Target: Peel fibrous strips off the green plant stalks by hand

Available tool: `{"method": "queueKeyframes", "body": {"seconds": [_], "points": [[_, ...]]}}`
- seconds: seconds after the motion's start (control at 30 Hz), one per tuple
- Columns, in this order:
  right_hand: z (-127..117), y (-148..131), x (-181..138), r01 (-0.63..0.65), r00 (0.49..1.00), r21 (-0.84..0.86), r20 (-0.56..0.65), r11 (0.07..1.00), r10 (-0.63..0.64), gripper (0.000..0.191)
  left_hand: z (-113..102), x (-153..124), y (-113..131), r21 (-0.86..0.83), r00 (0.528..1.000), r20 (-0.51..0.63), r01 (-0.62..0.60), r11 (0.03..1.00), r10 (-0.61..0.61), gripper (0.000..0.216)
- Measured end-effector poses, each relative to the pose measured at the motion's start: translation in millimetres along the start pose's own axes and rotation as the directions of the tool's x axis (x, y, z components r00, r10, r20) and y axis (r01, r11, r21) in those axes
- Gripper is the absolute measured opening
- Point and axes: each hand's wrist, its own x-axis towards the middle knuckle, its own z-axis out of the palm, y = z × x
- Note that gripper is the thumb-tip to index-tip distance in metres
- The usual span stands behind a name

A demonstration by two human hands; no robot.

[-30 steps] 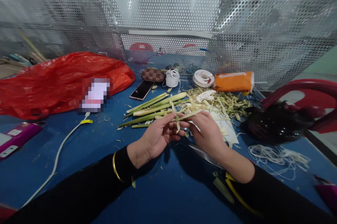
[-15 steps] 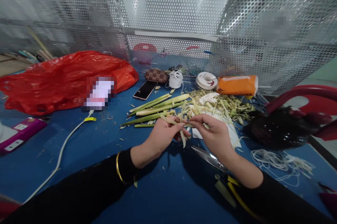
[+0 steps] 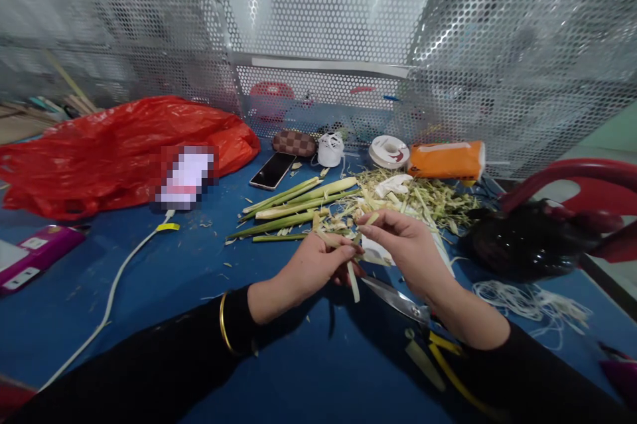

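Observation:
My left hand (image 3: 318, 261) is closed in a pinch on pale green leaf strips (image 3: 353, 283), and one strip end hangs below the fingers. Close on its right, my right hand (image 3: 401, 238) pinches the upper end of a strip between thumb and fingertips. The fingers partly hide where the strips cross. Just beyond the hands, several long green stalks (image 3: 293, 207) lie side by side on the blue table (image 3: 298, 371). Metal scissors (image 3: 395, 296) rest under my right wrist, blades pointing toward the left hand.
A heap of shredded plant bits (image 3: 442, 202) lies behind my right hand. A dark pot (image 3: 527, 245) and white string (image 3: 512, 301) are at the right. Farther back are a ribbon roll (image 3: 389, 152), an orange packet (image 3: 448, 160), a phone (image 3: 273, 170) and a red plastic bag (image 3: 119, 145).
My right hand has shifted slightly up and away from the left, holding a strip end. The hanging strip end now reaches lower and farther right. My left hand stays in nearly the same place.

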Motion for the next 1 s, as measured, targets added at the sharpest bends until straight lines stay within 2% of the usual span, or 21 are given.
{"method": "queueKeyframes", "body": {"seconds": [0.2,0.33,0.4,0.5,0.57,0.63,0.77,0.9,1.0], "points": [[-2,-10,-3,0.074,0.984,-0.190,-0.146,0.979,-0.103,0.012,0,1,-1,0.016,0.999,-0.044,-0.012,1.000,0.012,0.015],[3,-13,-10,0.154,0.962,-0.339,-0.164,0.928,-0.220,0.014,1,0,-3,-0.036,0.996,-0.090,-0.026,0.999,0.023,0.011],[6,-13,-15,0.238,0.941,-0.451,-0.113,0.860,-0.320,0.011,2,0,-4,-0.064,0.994,-0.110,-0.029,0.998,0.022,0.010],[11,-10,-21,0.426,0.862,-0.624,0.058,0.655,-0.504,0.011,4,1,-5,-0.137,0.992,-0.122,-0.060,0.989,0.044,0.005],[14,-9,-24,0.515,0.803,-0.682,0.171,0.519,-0.571,0.013,5,1,-5,-0.194,0.993,-0.101,-0.085,0.977,0.066,0.004],[15,-9,-24,0.547,0.771,-0.710,0.222,0.443,-0.597,0.014,5,1,-3,-0.241,0.995,-0.065,-0.090,0.966,0.077,0.007],[16,-9,-25,0.552,0.746,-0.750,0.248,0.365,-0.618,0.015,5,-1,-3,-0.304,0.996,-0.045,-0.083,0.949,0.073,0.016],[17,-7,-24,0.559,0.740,-0.774,0.302,0.299,-0.601,0.016,4,0,-6,-0.314,0.997,-0.010,-0.077,0.946,0.078,0.015],[14,-7,-22,0.598,0.734,-0.734,0.340,0.323,-0.588,0.012,3,2,-7,-0.324,0.994,-0.067,-0.107,0.940,0.090,0.015]]}}
